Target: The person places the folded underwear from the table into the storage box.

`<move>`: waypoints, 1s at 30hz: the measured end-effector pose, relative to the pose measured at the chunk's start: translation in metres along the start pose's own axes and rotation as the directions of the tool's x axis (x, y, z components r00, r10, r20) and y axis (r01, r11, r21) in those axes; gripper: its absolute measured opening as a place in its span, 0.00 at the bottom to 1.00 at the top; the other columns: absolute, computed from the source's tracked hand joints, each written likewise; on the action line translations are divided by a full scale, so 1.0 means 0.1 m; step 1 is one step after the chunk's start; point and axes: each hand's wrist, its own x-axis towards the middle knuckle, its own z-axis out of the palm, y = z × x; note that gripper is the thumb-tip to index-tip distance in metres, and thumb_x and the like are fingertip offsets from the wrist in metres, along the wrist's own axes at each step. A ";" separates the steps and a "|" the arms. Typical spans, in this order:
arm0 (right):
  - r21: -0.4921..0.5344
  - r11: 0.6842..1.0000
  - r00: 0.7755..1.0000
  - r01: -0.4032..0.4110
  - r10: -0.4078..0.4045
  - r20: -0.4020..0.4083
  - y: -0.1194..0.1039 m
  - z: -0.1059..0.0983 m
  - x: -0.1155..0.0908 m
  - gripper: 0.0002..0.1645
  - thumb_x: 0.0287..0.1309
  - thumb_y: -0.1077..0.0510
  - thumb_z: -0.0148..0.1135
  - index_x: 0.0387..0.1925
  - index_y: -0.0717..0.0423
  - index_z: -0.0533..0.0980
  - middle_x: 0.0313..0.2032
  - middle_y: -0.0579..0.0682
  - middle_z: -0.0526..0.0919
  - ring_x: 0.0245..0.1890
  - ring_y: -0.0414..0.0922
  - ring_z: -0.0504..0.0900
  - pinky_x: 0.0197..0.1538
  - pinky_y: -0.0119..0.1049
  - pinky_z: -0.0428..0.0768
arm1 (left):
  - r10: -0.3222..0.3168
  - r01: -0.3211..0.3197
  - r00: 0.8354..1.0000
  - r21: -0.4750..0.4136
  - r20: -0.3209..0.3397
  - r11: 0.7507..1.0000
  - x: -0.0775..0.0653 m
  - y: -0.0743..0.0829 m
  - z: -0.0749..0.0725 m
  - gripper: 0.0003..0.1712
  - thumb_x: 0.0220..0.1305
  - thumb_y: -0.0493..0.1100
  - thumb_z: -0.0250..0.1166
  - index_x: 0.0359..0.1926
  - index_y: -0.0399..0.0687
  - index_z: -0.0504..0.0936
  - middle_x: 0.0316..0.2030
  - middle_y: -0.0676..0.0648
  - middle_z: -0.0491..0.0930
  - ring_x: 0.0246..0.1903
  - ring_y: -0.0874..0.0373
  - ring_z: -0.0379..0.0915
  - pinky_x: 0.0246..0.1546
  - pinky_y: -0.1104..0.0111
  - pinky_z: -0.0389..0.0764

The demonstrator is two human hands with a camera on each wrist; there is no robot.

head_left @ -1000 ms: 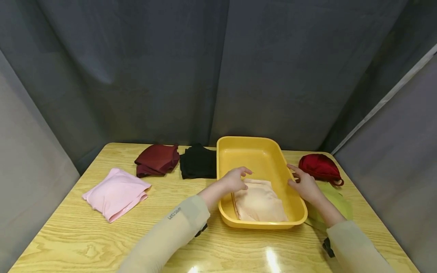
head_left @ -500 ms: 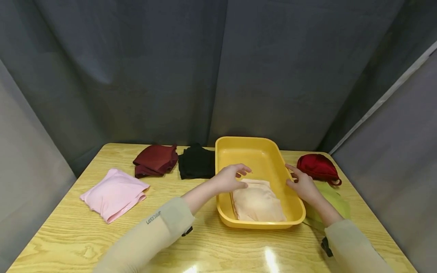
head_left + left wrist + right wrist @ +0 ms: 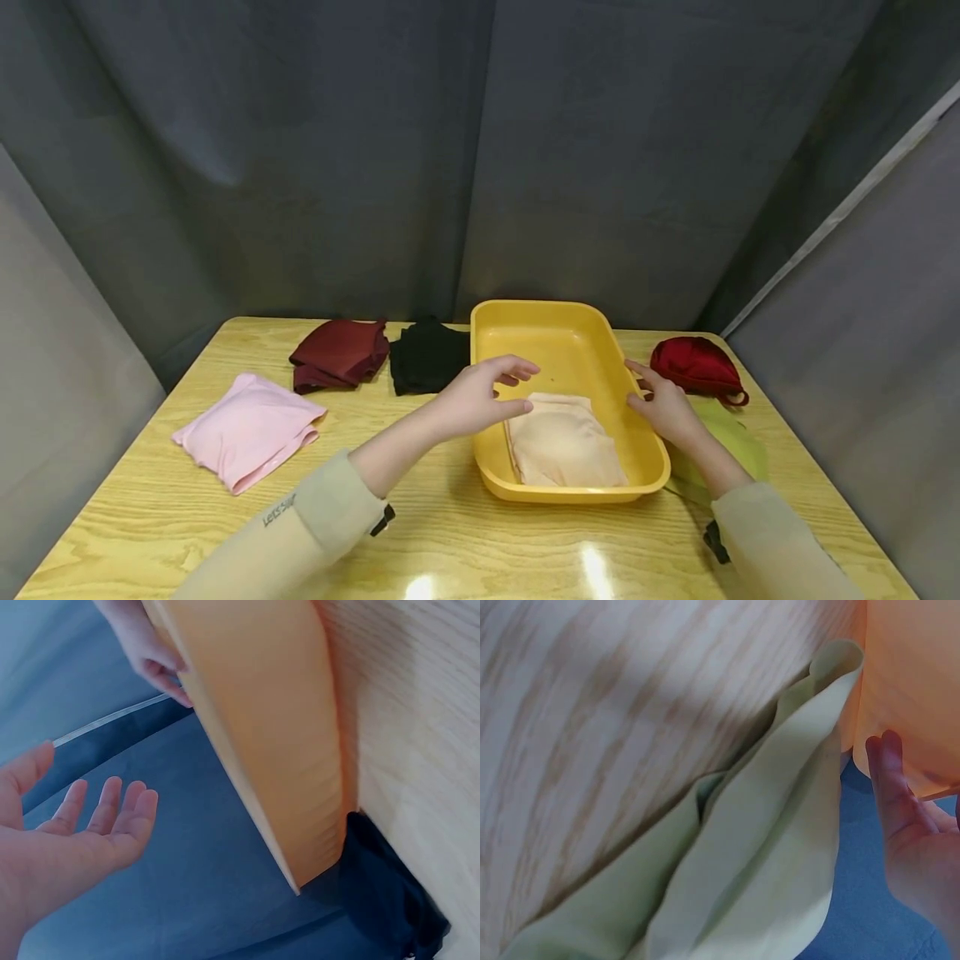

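Observation:
A folded beige garment (image 3: 566,446) lies in the near part of a yellow plastic tub (image 3: 517,321). My left hand (image 3: 480,398) hovers over the tub's left rim, fingers spread and slightly bent, holding nothing; the left wrist view shows its bare palm. At the opposite rim, my right hand (image 3: 666,408) pinches the tub's edge. In the right wrist view its fingers (image 3: 892,780) lie against the outer wall, and most of the thumb is out of frame. Beneath the right wrist is a yellow-green folded garment (image 3: 723,442), partly hidden by hand and tub.
A pink folded garment (image 3: 251,429) lies at the table's left. Behind it are a maroon folded cloth (image 3: 341,354) and a black one (image 3: 429,358), which sits against the tub's left side. A shiny red pouch-like item (image 3: 697,367) lies at the right. Grey curtains (image 3: 337,167) enclose the table.
My left hand has drawn back leftward, away from the beige garment, and its forearm has swung left. The right hand stays on the rim, and the garment has kept its place in the tub.

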 end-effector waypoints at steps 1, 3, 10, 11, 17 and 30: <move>0.001 1.000 1.000 0.005 -0.005 0.001 0.00 0.00 0.00 0.36 0.63 0.60 0.54 0.70 0.60 0.55 0.58 0.72 0.69 0.50 0.65 0.75 0.49 0.52 0.79 | 0.006 -0.006 1.000 -0.007 -0.009 1.000 -0.02 0.01 -0.02 0.24 0.61 0.45 0.65 0.59 0.52 0.73 0.55 0.49 0.75 0.56 0.53 0.70 0.58 0.56 0.71; 0.004 1.000 1.000 0.004 -0.004 -0.004 -0.01 0.00 0.00 0.36 0.63 0.60 0.54 0.70 0.59 0.55 0.57 0.72 0.69 0.50 0.65 0.75 0.49 0.52 0.79 | 0.023 -0.023 0.999 -0.014 -0.025 1.000 -0.07 0.04 -0.06 0.25 0.61 0.47 0.65 0.59 0.53 0.73 0.55 0.49 0.75 0.56 0.52 0.69 0.57 0.55 0.72; -0.002 1.000 1.000 -0.011 0.011 0.007 -0.02 -0.01 -0.01 0.37 0.63 0.59 0.53 0.71 0.58 0.54 0.58 0.72 0.69 0.50 0.65 0.75 0.49 0.52 0.79 | 0.090 -0.089 0.993 0.020 -0.081 0.996 -0.26 0.13 -0.18 0.28 0.59 0.50 0.66 0.60 0.53 0.73 0.55 0.50 0.75 0.56 0.54 0.69 0.56 0.57 0.72; -0.004 1.000 1.000 -0.011 0.011 0.008 -0.02 -0.01 -0.01 0.37 0.63 0.59 0.53 0.71 0.59 0.54 0.58 0.72 0.69 0.51 0.65 0.75 0.49 0.52 0.79 | 0.099 -0.097 0.991 0.029 -0.091 0.995 -0.29 0.13 -0.19 0.28 0.59 0.50 0.66 0.60 0.53 0.72 0.56 0.51 0.75 0.56 0.56 0.69 0.56 0.58 0.72; 0.009 1.000 1.000 -0.009 0.009 0.005 -0.01 0.00 -0.01 0.37 0.63 0.60 0.53 0.71 0.59 0.54 0.59 0.72 0.68 0.51 0.65 0.75 0.49 0.51 0.79 | 0.160 -0.149 0.974 0.078 -0.160 0.986 -0.44 0.15 -0.29 0.28 0.58 0.52 0.67 0.60 0.56 0.72 0.56 0.58 0.74 0.56 0.61 0.68 0.57 0.63 0.72; -0.006 1.000 1.000 -0.005 0.005 -0.004 -0.03 0.01 -0.02 0.36 0.63 0.60 0.53 0.70 0.60 0.55 0.57 0.72 0.70 0.49 0.64 0.76 0.48 0.51 0.80 | 0.272 -0.235 0.921 0.157 -0.278 0.959 -0.81 0.05 -0.54 0.31 0.57 0.50 0.68 0.62 0.60 0.70 0.59 0.59 0.71 0.59 0.65 0.65 0.59 0.61 0.70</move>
